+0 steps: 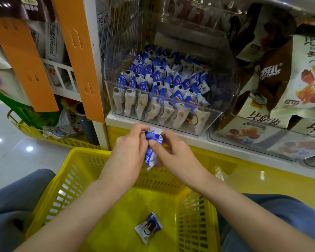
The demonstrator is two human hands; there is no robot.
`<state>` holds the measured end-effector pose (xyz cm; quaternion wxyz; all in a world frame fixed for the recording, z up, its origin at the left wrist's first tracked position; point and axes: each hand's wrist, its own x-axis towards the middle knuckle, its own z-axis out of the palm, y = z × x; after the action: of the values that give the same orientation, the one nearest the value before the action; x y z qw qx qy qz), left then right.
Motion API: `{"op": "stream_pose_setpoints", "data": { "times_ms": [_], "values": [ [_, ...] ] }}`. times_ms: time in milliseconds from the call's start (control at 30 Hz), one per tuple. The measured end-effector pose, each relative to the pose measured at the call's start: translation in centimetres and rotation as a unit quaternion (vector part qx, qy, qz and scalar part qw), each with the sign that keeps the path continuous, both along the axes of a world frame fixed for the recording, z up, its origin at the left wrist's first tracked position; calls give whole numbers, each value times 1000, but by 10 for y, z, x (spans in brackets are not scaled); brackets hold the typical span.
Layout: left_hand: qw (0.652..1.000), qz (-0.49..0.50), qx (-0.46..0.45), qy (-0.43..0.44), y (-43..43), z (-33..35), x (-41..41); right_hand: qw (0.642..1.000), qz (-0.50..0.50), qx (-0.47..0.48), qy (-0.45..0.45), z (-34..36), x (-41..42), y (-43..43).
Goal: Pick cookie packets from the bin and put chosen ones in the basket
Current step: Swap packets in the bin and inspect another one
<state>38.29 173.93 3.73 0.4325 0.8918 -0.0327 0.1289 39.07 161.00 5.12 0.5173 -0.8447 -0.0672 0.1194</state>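
A clear plastic bin (224,99) on the white shelf holds several blue-and-white cookie packets (160,82). Below the shelf edge, both hands grip one blue-and-white cookie packet (151,150) between them. My left hand (130,148) pinches its upper left side and my right hand (173,151) holds its right side, thumb on the wrapper. The held packet hangs above the far wall of the yellow basket (65,188). One cookie packet (148,227) lies on the basket floor.
To the right of the bin, bags of other snacks (298,79) fill a second clear bin. Orange hanging strips (78,57) and another yellow basket (44,133) with small items stand at the left. My knees in blue trousers flank the basket.
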Motion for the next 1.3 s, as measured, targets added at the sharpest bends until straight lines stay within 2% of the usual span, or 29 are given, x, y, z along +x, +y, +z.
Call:
{"op": "stream_pose_setpoints", "data": {
  "times_ms": [33,100,267,400,467,533,567,667,733,767,867,1033,1300],
  "values": [
    [1000,6,-14,3,0,0,0,999,4,31,29,0,0,1],
    [999,10,-38,13,0,0,2,999,6,44,30,-1,0,0],
    [995,-13,-37,96,-4,-3,1,999,-6,-11,-35,-1,4,-6],
    [990,-22,-50,127,-1,-5,5,997,7,-45,-60,-1,4,-4],
    [987,-27,-77,138,1,-5,7,997,12,-45,-65,-1,5,-4],
    [977,-29,-145,156,1,-1,8,997,22,-37,-66,2,7,-5],
    [963,-25,-208,172,1,1,9,997,34,-23,-59,4,8,-5],
    [884,2,-405,234,1,16,12,995,97,36,-16,8,9,-8],
    [842,1,-472,262,3,20,13,992,118,46,-13,9,8,-9],
    [834,-22,-480,272,4,21,11,992,115,49,-19,8,7,-10],
    [861,-98,-411,283,1,22,4,995,67,68,-38,8,6,-9],
    [906,-36,-348,238,-4,18,4,997,28,21,-67,7,9,-7],
    [934,-14,-329,135,5,23,7,994,49,-1,-101,14,7,-8]
  ]
}}
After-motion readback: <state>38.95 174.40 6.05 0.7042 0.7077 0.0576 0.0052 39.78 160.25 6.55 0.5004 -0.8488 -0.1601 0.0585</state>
